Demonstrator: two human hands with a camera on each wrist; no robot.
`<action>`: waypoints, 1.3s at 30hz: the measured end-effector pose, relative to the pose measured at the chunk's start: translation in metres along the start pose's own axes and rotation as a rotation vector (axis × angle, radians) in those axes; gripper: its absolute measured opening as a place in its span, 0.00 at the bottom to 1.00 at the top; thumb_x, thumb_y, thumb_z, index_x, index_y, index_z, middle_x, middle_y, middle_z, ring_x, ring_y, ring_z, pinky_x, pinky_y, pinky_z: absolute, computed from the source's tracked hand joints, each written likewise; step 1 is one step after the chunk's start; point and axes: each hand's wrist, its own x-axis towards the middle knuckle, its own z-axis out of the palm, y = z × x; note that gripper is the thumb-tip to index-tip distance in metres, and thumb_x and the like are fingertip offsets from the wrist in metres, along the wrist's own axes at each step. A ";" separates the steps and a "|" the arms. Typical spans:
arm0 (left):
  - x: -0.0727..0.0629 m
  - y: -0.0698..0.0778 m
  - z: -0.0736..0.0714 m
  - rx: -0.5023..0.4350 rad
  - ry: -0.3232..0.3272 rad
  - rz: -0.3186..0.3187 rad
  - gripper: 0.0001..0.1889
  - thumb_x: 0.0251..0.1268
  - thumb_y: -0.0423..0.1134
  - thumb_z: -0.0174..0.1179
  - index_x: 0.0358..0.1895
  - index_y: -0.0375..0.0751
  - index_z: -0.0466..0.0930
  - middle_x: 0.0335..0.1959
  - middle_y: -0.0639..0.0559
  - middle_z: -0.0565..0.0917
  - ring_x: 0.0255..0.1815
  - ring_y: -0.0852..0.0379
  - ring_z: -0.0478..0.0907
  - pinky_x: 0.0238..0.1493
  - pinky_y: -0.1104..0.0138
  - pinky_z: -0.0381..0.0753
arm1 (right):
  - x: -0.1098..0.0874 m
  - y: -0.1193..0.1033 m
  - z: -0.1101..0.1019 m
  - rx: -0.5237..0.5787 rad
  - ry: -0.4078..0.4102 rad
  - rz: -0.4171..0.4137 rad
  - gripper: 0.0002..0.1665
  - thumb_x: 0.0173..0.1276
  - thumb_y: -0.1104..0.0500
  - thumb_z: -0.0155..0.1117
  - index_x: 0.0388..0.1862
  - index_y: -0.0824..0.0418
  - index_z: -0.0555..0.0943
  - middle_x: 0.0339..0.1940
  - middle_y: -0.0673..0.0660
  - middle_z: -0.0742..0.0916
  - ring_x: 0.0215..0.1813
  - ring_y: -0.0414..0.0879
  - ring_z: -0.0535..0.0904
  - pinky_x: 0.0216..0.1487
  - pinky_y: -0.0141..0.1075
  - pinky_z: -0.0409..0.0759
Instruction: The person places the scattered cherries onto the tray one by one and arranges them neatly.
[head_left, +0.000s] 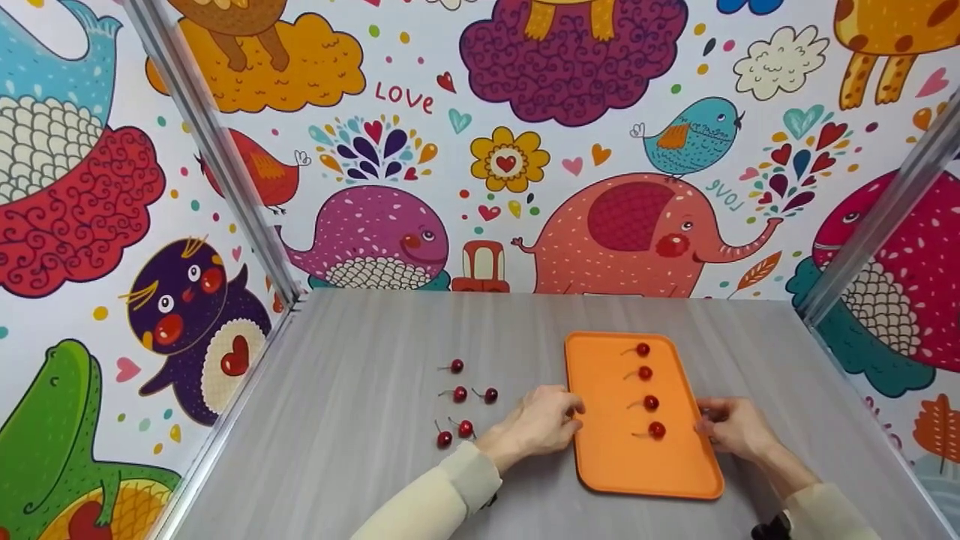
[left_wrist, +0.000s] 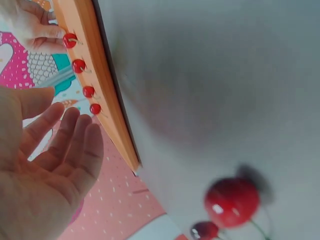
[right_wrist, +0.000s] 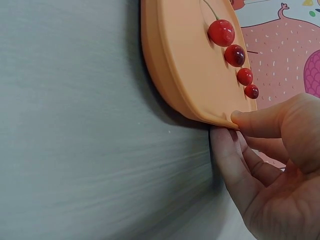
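An orange rectangular tray (head_left: 609,459) carries several red cherries (head_left: 651,403) in a line, their stems pointing left in the head view. My right hand (head_left: 739,427) pinches the tray's right rim, with the thumb (right_wrist: 260,121) on top and the other fingers underneath. At the left rim is my left hand (head_left: 534,421), its fingers loosely bent. The left wrist view shows that palm (left_wrist: 37,200) with nothing in it, beside the tray's edge (left_wrist: 107,95).
Several more cherries (head_left: 460,394) lie loose on the grey wood-grain table (head_left: 360,360), left of the left hand. Walls printed with cartoon animals (head_left: 630,232) enclose the back and sides, with metal posts (head_left: 217,157) at the corners.
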 end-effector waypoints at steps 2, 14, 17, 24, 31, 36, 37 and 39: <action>-0.005 -0.006 -0.004 -0.008 0.010 -0.007 0.10 0.79 0.39 0.68 0.55 0.46 0.94 0.46 0.53 0.93 0.43 0.62 0.87 0.45 0.73 0.85 | 0.000 0.000 0.000 0.000 -0.003 0.009 0.30 0.76 0.68 0.71 0.72 0.81 0.78 0.46 0.65 0.91 0.44 0.48 0.88 0.44 0.46 0.96; -0.031 -0.043 -0.024 -0.084 0.078 -0.096 0.09 0.79 0.38 0.69 0.53 0.44 0.96 0.47 0.49 0.94 0.44 0.56 0.88 0.44 0.71 0.84 | -0.001 0.000 0.002 -0.007 0.018 -0.011 0.29 0.76 0.69 0.70 0.71 0.82 0.79 0.44 0.65 0.90 0.42 0.48 0.89 0.42 0.46 0.95; -0.036 -0.050 -0.028 -0.097 0.093 -0.109 0.09 0.80 0.38 0.69 0.52 0.43 0.97 0.48 0.50 0.94 0.46 0.54 0.90 0.46 0.69 0.87 | 0.000 0.000 0.003 -0.005 0.017 0.004 0.29 0.76 0.68 0.71 0.72 0.81 0.79 0.44 0.65 0.90 0.42 0.48 0.88 0.42 0.47 0.95; -0.050 -0.064 -0.036 -0.132 0.124 -0.162 0.08 0.79 0.38 0.69 0.51 0.42 0.96 0.48 0.50 0.95 0.47 0.52 0.91 0.48 0.66 0.88 | 0.001 0.000 0.003 -0.013 0.017 0.017 0.29 0.76 0.68 0.70 0.72 0.81 0.79 0.44 0.65 0.89 0.42 0.48 0.87 0.44 0.47 0.95; -0.066 -0.077 -0.042 -0.170 0.131 -0.217 0.09 0.79 0.38 0.69 0.51 0.40 0.95 0.47 0.48 0.95 0.48 0.52 0.91 0.50 0.62 0.90 | 0.002 -0.001 0.001 -0.002 0.008 0.056 0.29 0.76 0.68 0.70 0.72 0.80 0.79 0.43 0.63 0.90 0.41 0.46 0.87 0.43 0.45 0.95; -0.076 -0.089 -0.046 -0.171 0.164 -0.224 0.08 0.77 0.36 0.70 0.51 0.40 0.95 0.46 0.47 0.95 0.44 0.51 0.90 0.46 0.64 0.88 | 0.002 0.000 0.000 0.010 -0.002 0.055 0.29 0.76 0.68 0.71 0.72 0.81 0.79 0.43 0.63 0.91 0.41 0.45 0.87 0.42 0.44 0.95; -0.079 -0.092 -0.046 -0.167 0.175 -0.222 0.08 0.76 0.36 0.71 0.51 0.39 0.95 0.45 0.47 0.95 0.44 0.51 0.91 0.46 0.64 0.88 | 0.002 0.000 0.000 0.009 0.003 0.045 0.29 0.76 0.68 0.71 0.72 0.81 0.79 0.44 0.63 0.91 0.41 0.45 0.87 0.42 0.44 0.95; -0.084 -0.098 -0.048 -0.161 0.193 -0.222 0.07 0.76 0.35 0.71 0.50 0.39 0.95 0.45 0.47 0.95 0.44 0.50 0.91 0.47 0.62 0.89 | 0.001 0.000 0.001 0.002 0.009 0.021 0.29 0.76 0.67 0.71 0.71 0.81 0.79 0.44 0.64 0.90 0.42 0.47 0.87 0.42 0.44 0.95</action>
